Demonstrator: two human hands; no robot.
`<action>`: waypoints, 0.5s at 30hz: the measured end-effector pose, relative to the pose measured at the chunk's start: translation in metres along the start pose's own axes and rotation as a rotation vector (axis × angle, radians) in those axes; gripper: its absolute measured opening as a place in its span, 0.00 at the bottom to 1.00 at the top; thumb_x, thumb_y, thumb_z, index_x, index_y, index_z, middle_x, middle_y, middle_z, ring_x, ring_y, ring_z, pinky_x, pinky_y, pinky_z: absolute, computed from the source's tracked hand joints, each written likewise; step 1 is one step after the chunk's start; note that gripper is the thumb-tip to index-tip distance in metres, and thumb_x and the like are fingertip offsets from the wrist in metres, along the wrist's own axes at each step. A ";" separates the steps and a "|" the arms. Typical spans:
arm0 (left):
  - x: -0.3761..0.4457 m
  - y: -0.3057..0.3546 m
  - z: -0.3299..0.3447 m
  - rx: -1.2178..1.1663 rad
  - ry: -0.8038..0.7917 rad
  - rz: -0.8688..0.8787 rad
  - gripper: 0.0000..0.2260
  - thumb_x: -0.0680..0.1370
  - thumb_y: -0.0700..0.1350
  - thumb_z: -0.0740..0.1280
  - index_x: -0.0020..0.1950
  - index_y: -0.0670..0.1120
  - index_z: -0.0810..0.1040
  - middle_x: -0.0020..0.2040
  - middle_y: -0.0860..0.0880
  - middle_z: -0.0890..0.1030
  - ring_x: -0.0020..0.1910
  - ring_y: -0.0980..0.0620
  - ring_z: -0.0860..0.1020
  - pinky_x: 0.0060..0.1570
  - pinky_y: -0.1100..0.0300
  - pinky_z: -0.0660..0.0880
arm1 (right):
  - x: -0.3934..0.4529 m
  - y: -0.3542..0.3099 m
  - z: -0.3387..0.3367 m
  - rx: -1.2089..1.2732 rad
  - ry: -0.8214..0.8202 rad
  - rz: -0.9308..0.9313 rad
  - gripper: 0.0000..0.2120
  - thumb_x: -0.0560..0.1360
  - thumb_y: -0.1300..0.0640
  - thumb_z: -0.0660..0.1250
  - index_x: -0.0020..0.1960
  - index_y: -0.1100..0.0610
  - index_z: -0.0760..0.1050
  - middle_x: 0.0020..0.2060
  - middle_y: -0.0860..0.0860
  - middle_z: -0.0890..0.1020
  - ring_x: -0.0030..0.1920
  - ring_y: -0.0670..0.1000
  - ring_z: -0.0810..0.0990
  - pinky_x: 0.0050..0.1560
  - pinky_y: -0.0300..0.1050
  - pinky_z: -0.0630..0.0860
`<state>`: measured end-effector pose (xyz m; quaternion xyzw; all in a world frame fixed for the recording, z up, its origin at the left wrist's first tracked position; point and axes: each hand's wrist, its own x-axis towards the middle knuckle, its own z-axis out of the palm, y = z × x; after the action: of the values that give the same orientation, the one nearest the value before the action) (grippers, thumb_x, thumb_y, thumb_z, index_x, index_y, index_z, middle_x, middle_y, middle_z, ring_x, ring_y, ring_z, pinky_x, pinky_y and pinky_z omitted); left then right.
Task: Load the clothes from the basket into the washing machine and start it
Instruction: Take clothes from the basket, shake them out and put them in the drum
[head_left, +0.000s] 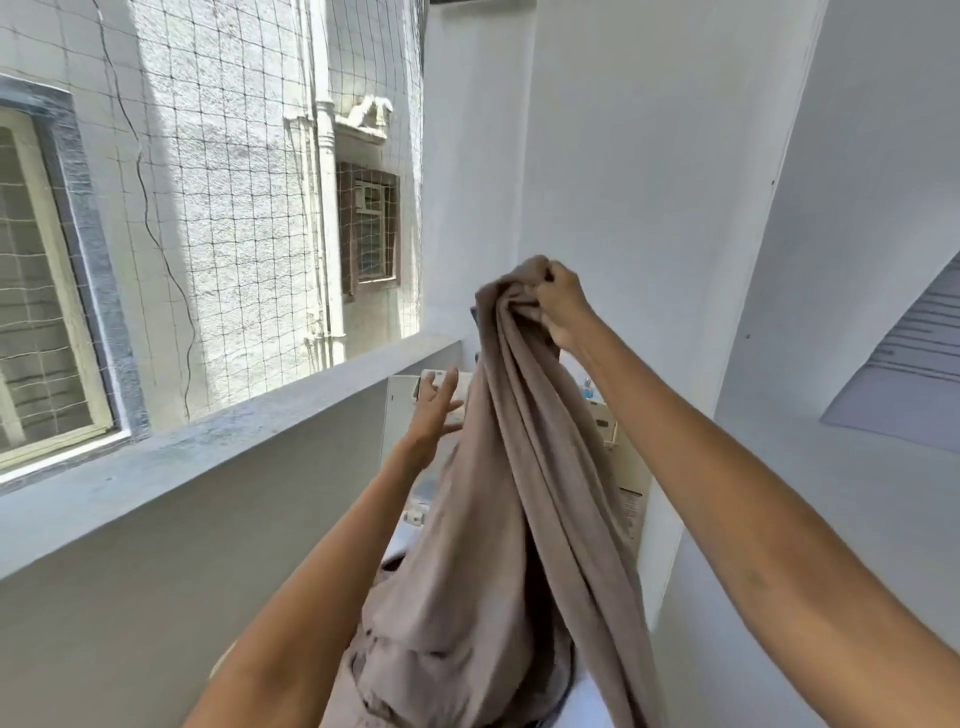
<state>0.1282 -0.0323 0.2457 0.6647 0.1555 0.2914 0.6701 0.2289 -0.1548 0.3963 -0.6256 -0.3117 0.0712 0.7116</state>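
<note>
Cloth: a long taupe cloth (519, 519) hangs bunched and twisted, its long axis running nearly vertical, gathered top end up, loose folds spreading wide toward the bottom of the view.
Cloth position: in front of the person, between both forearms, above the white washing machine (623, 462); the lower folds drop toward the dark opening at the bottom, but whether they lie inside it cannot be told.
Right hand: the right hand (563, 304) is raised high, fingers curled tight round the gathered top of the cloth.
Left hand: the left hand (434, 410) is lower, fingers straight and spread, beside the cloth's left edge; whether it touches the fabric cannot be told.
Washing machine: mostly hidden behind the cloth; white panels show on both sides, a label on the right part.
Basket: not seen.
Surroundings: a grey ledge (208, 441) runs along the left, with netting (234, 208) over the opening above it.
</note>
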 end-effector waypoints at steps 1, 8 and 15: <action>-0.003 0.005 -0.001 -0.011 -0.017 0.048 0.32 0.78 0.61 0.56 0.76 0.45 0.52 0.71 0.47 0.66 0.65 0.48 0.71 0.48 0.61 0.75 | 0.005 -0.019 0.013 0.028 0.000 -0.024 0.18 0.76 0.73 0.54 0.63 0.62 0.67 0.51 0.61 0.77 0.41 0.54 0.81 0.34 0.43 0.81; 0.005 0.008 -0.018 0.373 -0.080 0.149 0.47 0.61 0.63 0.75 0.74 0.53 0.57 0.67 0.54 0.70 0.63 0.55 0.72 0.64 0.55 0.70 | 0.016 -0.059 0.062 0.285 -0.056 -0.073 0.25 0.77 0.73 0.53 0.72 0.58 0.60 0.56 0.59 0.72 0.47 0.53 0.78 0.45 0.45 0.81; 0.020 -0.002 -0.029 0.402 0.352 0.039 0.06 0.72 0.44 0.61 0.36 0.44 0.73 0.41 0.40 0.80 0.46 0.38 0.79 0.40 0.50 0.73 | 0.007 0.006 0.032 -0.748 0.044 -0.217 0.17 0.74 0.65 0.57 0.62 0.58 0.71 0.55 0.57 0.78 0.56 0.61 0.76 0.48 0.46 0.73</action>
<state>0.1268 0.0028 0.2453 0.7264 0.3119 0.3786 0.4814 0.2199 -0.1230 0.3937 -0.8064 -0.3654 -0.1365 0.4444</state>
